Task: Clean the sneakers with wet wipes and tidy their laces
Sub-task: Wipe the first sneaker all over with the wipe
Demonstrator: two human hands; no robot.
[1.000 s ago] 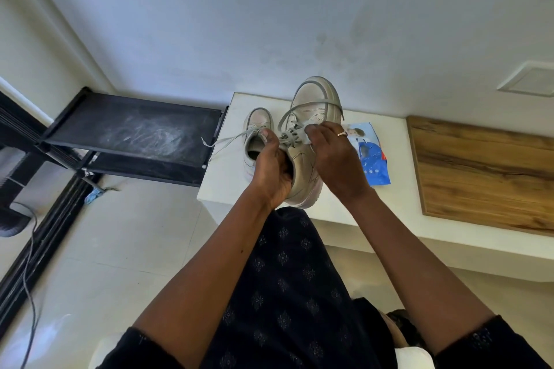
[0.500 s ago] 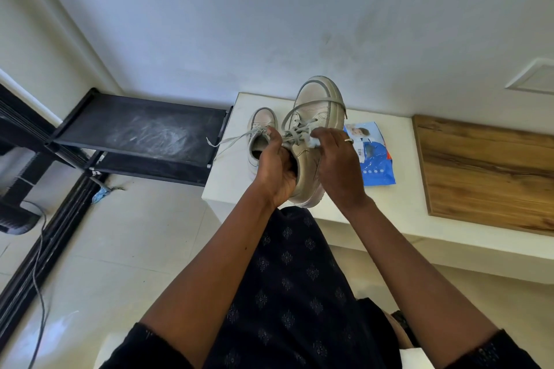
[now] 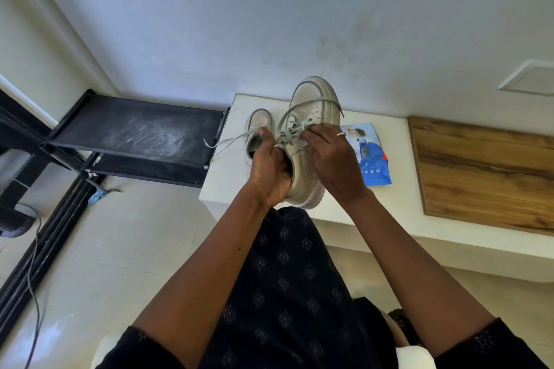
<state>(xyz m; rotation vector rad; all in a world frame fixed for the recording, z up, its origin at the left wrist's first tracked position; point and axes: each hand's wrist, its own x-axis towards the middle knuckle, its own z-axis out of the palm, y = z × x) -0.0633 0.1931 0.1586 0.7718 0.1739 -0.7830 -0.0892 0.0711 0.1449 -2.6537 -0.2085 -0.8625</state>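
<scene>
Beige sneaker (image 3: 302, 165) was raised above worktop (image 3: 227, 183) edge, toe pointing away. Left hand (image 3: 269, 171) gripped its collar; right hand (image 3: 332, 159) pinched laces (image 3: 292, 132) over tongue. One lace end trailed left, so tidying judged midway. Second sneaker (image 3: 259, 126) stood on worktop behind, probably next. Wet wipes pack (image 3: 371, 165) lay beside; no wipe seen out.

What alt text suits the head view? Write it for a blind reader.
A person holds a beige sneaker above a white ledge, the left hand gripping its opening and the right hand pinching its laces. A second sneaker and a blue wet-wipe pack sit on the ledge.
</scene>
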